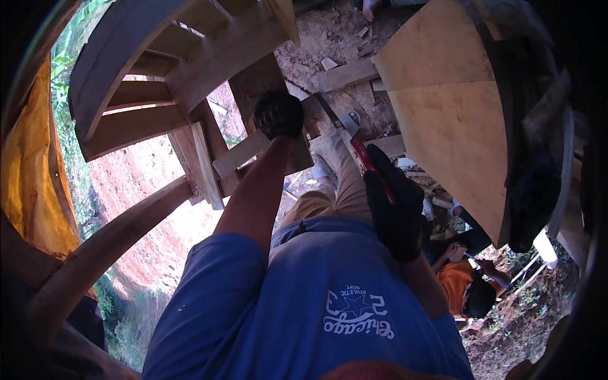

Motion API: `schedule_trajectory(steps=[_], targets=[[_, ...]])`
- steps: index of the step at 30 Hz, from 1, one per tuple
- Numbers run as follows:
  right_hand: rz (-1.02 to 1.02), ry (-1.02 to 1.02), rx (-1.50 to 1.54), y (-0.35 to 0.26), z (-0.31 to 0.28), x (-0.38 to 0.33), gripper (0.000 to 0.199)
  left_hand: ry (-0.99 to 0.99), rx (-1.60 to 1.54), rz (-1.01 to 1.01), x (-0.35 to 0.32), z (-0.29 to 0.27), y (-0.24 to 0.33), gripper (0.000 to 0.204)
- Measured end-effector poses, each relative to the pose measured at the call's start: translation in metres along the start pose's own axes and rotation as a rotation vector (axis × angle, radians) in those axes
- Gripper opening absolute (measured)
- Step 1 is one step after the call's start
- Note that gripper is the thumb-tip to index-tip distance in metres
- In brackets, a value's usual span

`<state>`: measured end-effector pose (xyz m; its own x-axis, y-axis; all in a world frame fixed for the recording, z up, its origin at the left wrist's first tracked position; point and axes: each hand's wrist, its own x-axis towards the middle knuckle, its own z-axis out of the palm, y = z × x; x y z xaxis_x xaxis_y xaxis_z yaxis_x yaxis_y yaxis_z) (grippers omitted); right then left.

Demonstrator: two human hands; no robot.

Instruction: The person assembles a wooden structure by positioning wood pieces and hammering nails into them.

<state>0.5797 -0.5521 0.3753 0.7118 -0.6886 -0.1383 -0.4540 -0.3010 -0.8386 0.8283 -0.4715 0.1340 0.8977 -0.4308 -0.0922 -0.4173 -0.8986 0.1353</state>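
Left hand (278,114) on plank (253,149), timber frame (158,69) to its left. Right hand (396,212) around saw (354,142), blade across plank beside left hand. Plywood sheet (449,107) right of right hand, another person (468,285) below it.

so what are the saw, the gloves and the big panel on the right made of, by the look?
Saw: grey metal-looking blade, glossy red handle, probably plastic. Right hand and left hand wear black gloves, matte, seemingly knit fabric; coating unclear. Panel: pale flat sheet with smooth face, likely plywood. Plank under the left hand: rough unfinished sawn wood.
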Motion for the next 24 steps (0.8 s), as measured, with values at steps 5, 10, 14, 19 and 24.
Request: schedule_trajectory(steps=[5, 10, 14, 19, 24], targets=[[0.096, -0.102, 0.002, 0.016, -0.026, 0.011, 0.041, 0.003, 0.041, 0.063, -0.007, -0.001, -0.002, 0.026], [-0.056, -0.029, -0.036, 0.008, -0.017, -0.001, 0.042, 0.057, -0.063, -0.038, -0.018, 0.013, -0.008, 0.027], [0.163, -0.129, 0.071, 0.022, -0.029, -0.018, 0.042, 0.062, 0.052, 0.188, -0.014, 0.011, -0.004, 0.033], [0.060, -0.023, 0.101, 0.039, -0.010, -0.038, 0.042, 0.178, -0.260, 0.607, -0.033, -0.041, -0.002, 0.044], [-0.089, -0.051, 0.050, 0.054, 0.000, -0.046, 0.042, -0.124, -0.217, 0.450, -0.025, -0.008, -0.010, 0.058]])
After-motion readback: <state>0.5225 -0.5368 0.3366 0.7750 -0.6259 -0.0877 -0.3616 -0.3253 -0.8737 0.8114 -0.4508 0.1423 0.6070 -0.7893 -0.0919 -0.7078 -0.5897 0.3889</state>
